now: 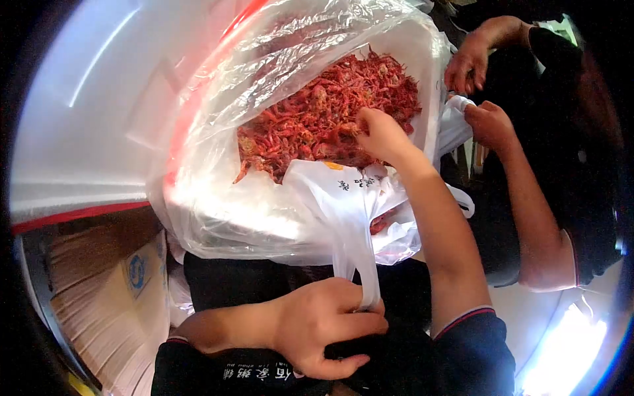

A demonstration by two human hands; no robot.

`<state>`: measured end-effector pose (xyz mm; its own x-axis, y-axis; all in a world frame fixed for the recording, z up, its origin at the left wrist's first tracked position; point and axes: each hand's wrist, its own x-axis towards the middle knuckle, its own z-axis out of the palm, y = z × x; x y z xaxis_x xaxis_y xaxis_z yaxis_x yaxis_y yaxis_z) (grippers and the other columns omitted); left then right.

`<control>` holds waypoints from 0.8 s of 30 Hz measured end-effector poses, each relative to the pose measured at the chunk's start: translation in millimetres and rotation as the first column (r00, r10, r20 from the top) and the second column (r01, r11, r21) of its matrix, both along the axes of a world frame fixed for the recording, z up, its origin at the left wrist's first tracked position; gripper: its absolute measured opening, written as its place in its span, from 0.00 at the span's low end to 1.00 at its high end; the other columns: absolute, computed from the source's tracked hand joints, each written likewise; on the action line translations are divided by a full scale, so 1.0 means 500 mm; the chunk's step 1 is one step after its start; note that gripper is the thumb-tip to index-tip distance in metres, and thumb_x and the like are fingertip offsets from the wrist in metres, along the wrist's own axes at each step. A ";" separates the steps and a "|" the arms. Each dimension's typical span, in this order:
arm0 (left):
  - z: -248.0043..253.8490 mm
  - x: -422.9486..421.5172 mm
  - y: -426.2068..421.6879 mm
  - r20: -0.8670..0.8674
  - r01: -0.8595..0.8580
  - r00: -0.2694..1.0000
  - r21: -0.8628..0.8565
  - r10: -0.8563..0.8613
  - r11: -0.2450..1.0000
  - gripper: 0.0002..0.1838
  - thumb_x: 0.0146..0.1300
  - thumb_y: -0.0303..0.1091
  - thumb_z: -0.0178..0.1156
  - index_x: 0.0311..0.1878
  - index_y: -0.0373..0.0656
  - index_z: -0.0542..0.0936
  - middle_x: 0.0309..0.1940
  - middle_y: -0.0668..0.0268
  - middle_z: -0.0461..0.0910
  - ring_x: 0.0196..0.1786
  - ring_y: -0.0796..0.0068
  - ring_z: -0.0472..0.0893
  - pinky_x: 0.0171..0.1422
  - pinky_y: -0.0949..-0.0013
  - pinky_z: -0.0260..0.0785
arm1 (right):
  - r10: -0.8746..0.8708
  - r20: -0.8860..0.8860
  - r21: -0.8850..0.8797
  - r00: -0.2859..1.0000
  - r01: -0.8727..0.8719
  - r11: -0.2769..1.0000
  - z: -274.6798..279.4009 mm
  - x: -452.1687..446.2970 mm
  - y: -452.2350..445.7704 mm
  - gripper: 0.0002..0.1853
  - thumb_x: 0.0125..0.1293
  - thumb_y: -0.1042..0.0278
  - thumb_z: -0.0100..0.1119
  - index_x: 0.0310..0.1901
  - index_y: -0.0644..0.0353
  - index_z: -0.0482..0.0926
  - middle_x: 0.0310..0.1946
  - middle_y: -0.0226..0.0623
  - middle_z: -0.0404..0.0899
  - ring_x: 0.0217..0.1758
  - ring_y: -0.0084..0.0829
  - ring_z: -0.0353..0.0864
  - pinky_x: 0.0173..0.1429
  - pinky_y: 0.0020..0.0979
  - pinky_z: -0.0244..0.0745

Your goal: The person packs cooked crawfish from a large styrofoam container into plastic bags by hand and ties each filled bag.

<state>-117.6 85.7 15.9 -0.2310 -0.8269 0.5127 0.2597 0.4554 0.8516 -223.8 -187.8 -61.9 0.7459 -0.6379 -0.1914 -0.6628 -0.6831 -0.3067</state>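
At lower left we see cardboard with a blue round logo, then a black garment lettered "jia zhou pu". At lower centre, the left hand hooks its fingers through a thin white bag with black characters. At centre, the right hand is among spiky red crayfish in crinkled clear plastic; we cannot tell its grip. Upper right, 2 other hands.

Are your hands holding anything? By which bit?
The left hand holds a white bag by its handle; whether the right hand grips crayfish can't be told.
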 end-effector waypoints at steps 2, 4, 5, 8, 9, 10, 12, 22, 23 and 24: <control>-0.005 0.000 0.002 0.019 0.041 0.999 0.026 -0.042 0.999 0.18 0.44 0.37 0.64 0.40 0.39 0.79 0.39 0.58 0.77 0.38 0.58 0.78 0.41 0.63 0.71 | -0.017 -0.186 0.074 0.982 0.031 0.997 -0.003 -0.024 -0.010 0.13 0.45 0.69 0.61 0.34 0.67 0.77 0.32 0.53 0.78 0.40 0.51 0.78 0.47 0.42 0.72; -0.003 0.002 0.000 0.029 0.042 0.999 0.028 -0.043 0.999 0.18 0.45 0.38 0.64 0.40 0.39 0.79 0.39 0.59 0.77 0.38 0.58 0.78 0.41 0.63 0.71 | 0.040 -0.296 0.100 0.954 -0.011 0.995 -0.020 -0.035 -0.002 0.14 0.47 0.67 0.62 0.36 0.65 0.79 0.31 0.52 0.79 0.38 0.48 0.78 0.45 0.40 0.72; -0.002 0.003 0.001 0.045 0.041 0.998 0.031 -0.042 0.999 0.18 0.45 0.38 0.64 0.40 0.39 0.79 0.39 0.59 0.77 0.38 0.59 0.78 0.40 0.63 0.71 | 0.101 -0.396 0.131 0.913 -0.053 0.990 -0.027 -0.039 0.000 0.15 0.49 0.65 0.63 0.39 0.63 0.80 0.31 0.51 0.80 0.36 0.45 0.79 0.43 0.37 0.72; -0.002 0.003 0.004 0.057 0.021 0.998 0.025 -0.023 0.999 0.18 0.45 0.38 0.64 0.40 0.40 0.79 0.39 0.60 0.77 0.38 0.60 0.78 0.41 0.63 0.71 | 0.122 -0.467 0.262 0.876 0.006 0.965 -0.005 -0.033 -0.003 0.21 0.48 0.58 0.66 0.42 0.62 0.80 0.33 0.51 0.80 0.38 0.43 0.80 0.45 0.36 0.72; -0.002 0.002 0.005 0.058 0.023 0.998 0.022 -0.024 1.000 0.18 0.45 0.38 0.64 0.40 0.40 0.79 0.39 0.60 0.77 0.38 0.60 0.78 0.41 0.63 0.71 | 0.119 -0.466 0.260 0.876 0.007 0.966 -0.002 -0.030 -0.004 0.21 0.48 0.58 0.66 0.42 0.62 0.80 0.33 0.51 0.80 0.38 0.43 0.80 0.45 0.36 0.72; -0.001 0.002 0.005 0.060 0.016 0.998 0.017 -0.017 1.000 0.18 0.44 0.38 0.64 0.40 0.40 0.79 0.39 0.60 0.77 0.38 0.60 0.78 0.41 0.63 0.71 | 0.121 -0.501 0.283 0.857 0.030 0.959 0.001 -0.026 -0.004 0.21 0.47 0.57 0.67 0.41 0.62 0.81 0.32 0.50 0.80 0.37 0.43 0.80 0.45 0.35 0.72; 0.001 -0.001 0.006 0.064 0.010 0.998 0.005 -0.010 1.000 0.18 0.44 0.38 0.64 0.40 0.40 0.79 0.39 0.60 0.77 0.38 0.60 0.78 0.41 0.63 0.71 | 0.119 -0.533 0.299 0.838 0.054 0.953 0.005 -0.023 -0.004 0.22 0.46 0.56 0.68 0.40 0.63 0.81 0.31 0.50 0.80 0.36 0.42 0.80 0.44 0.35 0.72; -0.008 0.011 0.011 -0.242 0.027 0.970 0.196 0.022 0.980 0.21 0.55 0.47 0.56 0.43 0.38 0.77 0.55 0.45 0.69 0.30 0.73 0.73 0.37 0.69 0.68 | -0.294 -0.042 0.341 0.955 0.291 0.894 0.090 -0.060 0.012 0.19 0.47 0.66 0.70 0.40 0.61 0.76 0.33 0.37 0.79 0.37 0.27 0.76 0.45 0.30 0.71; -0.007 0.013 0.011 -0.327 0.023 0.943 0.255 0.064 0.967 0.21 0.53 0.44 0.55 0.45 0.37 0.76 0.57 0.46 0.67 0.30 0.75 0.71 0.38 0.71 0.66 | -0.241 0.139 0.229 0.960 0.206 0.952 0.087 -0.070 0.020 0.19 0.48 0.66 0.71 0.40 0.61 0.75 0.31 0.33 0.76 0.36 0.25 0.74 0.43 0.28 0.70; -0.007 0.011 0.010 -0.408 0.025 0.907 0.313 0.110 0.949 0.21 0.52 0.41 0.55 0.46 0.37 0.74 0.59 0.46 0.64 0.31 0.78 0.70 0.38 0.73 0.65 | -0.160 0.307 0.098 0.938 0.137 0.986 0.079 -0.078 0.024 0.19 0.49 0.66 0.71 0.41 0.62 0.73 0.28 0.29 0.74 0.35 0.23 0.71 0.42 0.26 0.69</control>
<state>-112.0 90.6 12.3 -0.0143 -0.9613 0.2752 0.6058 0.2106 0.7672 -262.9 -176.0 -22.4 0.6736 -0.7389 -0.0147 -0.6176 -0.5518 -0.5605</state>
